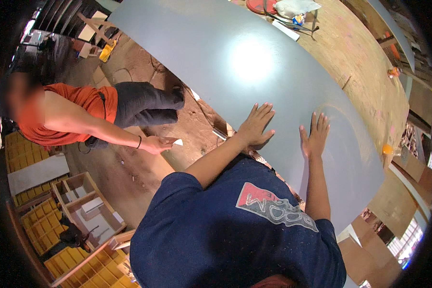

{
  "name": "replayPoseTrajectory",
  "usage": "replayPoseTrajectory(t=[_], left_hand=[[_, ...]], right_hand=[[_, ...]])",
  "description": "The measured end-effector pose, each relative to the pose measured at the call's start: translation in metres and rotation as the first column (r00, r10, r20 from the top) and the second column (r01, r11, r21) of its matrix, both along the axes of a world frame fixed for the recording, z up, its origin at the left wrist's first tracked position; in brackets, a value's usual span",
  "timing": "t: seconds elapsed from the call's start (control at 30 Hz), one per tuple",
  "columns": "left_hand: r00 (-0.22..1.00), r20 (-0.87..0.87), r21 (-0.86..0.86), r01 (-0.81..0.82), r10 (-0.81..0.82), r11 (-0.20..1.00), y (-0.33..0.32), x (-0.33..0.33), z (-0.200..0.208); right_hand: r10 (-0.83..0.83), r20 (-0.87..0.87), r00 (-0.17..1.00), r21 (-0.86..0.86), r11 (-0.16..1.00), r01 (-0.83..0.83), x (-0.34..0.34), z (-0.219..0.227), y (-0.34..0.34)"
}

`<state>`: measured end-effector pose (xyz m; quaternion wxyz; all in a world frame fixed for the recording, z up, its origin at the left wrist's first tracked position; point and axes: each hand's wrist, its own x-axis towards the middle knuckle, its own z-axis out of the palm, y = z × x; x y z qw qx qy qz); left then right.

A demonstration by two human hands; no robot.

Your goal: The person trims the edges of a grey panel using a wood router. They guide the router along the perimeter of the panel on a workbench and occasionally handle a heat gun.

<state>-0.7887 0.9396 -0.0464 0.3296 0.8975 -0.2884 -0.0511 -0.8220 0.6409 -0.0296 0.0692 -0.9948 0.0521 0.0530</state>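
Panel (284, 91), grey; left grip (256, 126), wide, flat upon it; right grip (315, 138), wide, flat likewise; table (362, 65), wooden, beyond the right grip.

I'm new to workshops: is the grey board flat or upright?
Flat: the grey board faces up, left hand and right hand palm-down.

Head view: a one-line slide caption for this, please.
Left hand and right hand spread on a glossy grey panel, a co-worker in orange to the left.
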Motion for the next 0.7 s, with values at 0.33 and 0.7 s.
replayPoseTrajectory(t=[0.33, 0.7], left_hand=[[0.977, 0.098, 0.417, -0.212, 0.188, 0.884, 0.113, -0.031, -0.011], [0.525, -0.152, 0.058, -0.841, 0.837, 0.538, 0.205, -0.054, -0.081]], right_hand=[[-0.678, 0.161, 0.717, -0.178, 0.694, 0.697, -0.258, -0.016, -0.158], [-0.95, 0.311, -0.03, -0.271, -0.119, 0.955, -0.509, -0.045, -0.277]])
